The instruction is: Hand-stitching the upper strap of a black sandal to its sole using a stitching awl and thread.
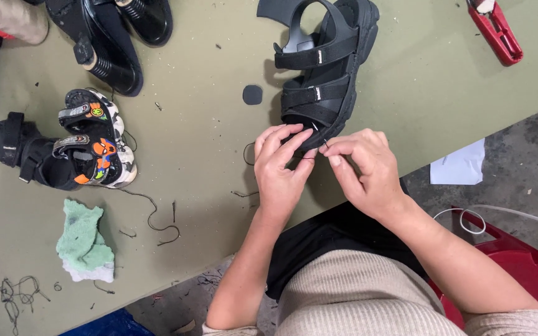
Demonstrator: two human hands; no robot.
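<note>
A black strapped sandal [326, 62] lies on the olive-green table [207, 137], its toe pointing toward me. My left hand [281, 168] rests its fingertips on the sandal's toe edge and pinches a thin black thread [248, 155] that loops to the left. My right hand [362, 165] pinches a fine needle at the toe, right next to the left fingers. Both hands touch the sandal's front.
A small colourful child's sandal [98, 140] and a black sandal [17, 152] lie at left, shiny black shoes [113, 37] at top left. A green rag [85, 239], thread scraps, a small black patch [252, 94] and red clippers [496, 31] lie about. A red stool [518, 261] stands at lower right.
</note>
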